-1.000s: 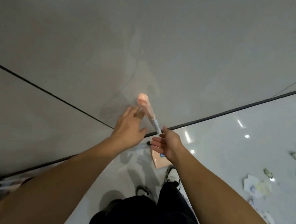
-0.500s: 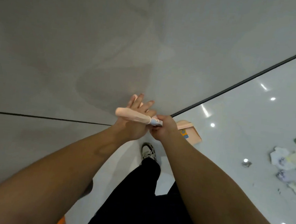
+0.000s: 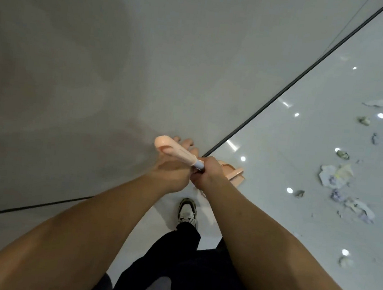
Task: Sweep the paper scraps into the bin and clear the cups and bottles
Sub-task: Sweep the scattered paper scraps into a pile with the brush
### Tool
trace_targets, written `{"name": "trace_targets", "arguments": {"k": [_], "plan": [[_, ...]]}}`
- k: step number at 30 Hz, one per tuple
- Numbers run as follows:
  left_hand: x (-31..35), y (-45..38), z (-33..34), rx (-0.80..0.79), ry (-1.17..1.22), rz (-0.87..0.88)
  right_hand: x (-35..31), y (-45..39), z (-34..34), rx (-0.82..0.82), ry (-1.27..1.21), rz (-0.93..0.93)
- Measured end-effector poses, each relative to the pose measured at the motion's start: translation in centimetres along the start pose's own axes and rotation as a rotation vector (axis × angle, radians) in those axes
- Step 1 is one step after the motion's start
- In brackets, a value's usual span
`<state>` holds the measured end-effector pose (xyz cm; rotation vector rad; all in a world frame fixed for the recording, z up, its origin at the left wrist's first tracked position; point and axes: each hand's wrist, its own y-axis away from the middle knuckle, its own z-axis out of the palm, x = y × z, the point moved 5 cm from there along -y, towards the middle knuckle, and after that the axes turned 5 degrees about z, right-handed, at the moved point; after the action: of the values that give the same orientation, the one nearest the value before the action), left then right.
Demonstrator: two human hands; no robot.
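Note:
A pink broom handle (image 3: 176,151) slants up to the left at the middle of the head view. My right hand (image 3: 207,173) grips the pale shaft just below the pink grip. My left hand (image 3: 171,171) lies behind the grip, its fingers sticking out straight past it. A pink dustpan (image 3: 233,174) shows on the floor just behind my right hand. Crumpled paper scraps (image 3: 334,178) lie scattered over the glossy white floor at the right, with smaller bits (image 3: 363,120) farther back. No cups, bottles or bin are in view.
A grey wall (image 3: 123,68) fills the left and top and meets the floor along a black skirting line (image 3: 284,90). My shoe (image 3: 187,212) and black trousers (image 3: 185,273) are below my hands. Ceiling lights glint on the floor.
The view has swung along the wall, so the scraps sit closer at the right. The handle tilted from upright to slanting left, and both hands closed in on it.

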<state>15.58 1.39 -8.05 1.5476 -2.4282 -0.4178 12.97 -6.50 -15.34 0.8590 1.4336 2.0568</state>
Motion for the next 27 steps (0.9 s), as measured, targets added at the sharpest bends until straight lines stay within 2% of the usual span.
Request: {"name": "trace_targets", "arguments": {"k": [2,5,8,12,15,18,23,25,27], "plan": [[-0.1,0.2,-0.1,0.023,0.108,0.017,0.1,0.3,-0.1,0.007,0.027,-0.061],[-0.3,0.2,0.3,-0.031,0.259,-0.022,0.5,0.7,-0.1,0.014,0.039,-0.168],[-0.3,0.2,1.1,-0.015,0.176,0.004,0.7,1.6,-1.9,0.047,-0.003,-0.23],[-0.4,0.0,1.6,0.054,0.052,0.084,1.3,4.1,-8.1,0.094,0.015,-0.275],[-0.2,-0.2,1.3,0.003,0.061,0.059,2.9,6.4,-12.7,0.178,0.111,-0.244],[0.8,0.0,0.5,-0.006,0.043,0.064,3.6,8.2,-15.5,0.213,0.1,-0.283],[6.4,0.6,-1.8,0.102,0.043,0.338,3.9,9.9,-18.9,0.256,0.024,-0.373],[8.9,0.6,-2.4,0.123,0.06,0.446,4.0,10.5,-20.3,0.3,0.047,-0.366],[10.8,0.7,-2.6,0.128,0.068,0.507,4.3,10.8,-21.4,0.273,0.095,-0.348]]}}
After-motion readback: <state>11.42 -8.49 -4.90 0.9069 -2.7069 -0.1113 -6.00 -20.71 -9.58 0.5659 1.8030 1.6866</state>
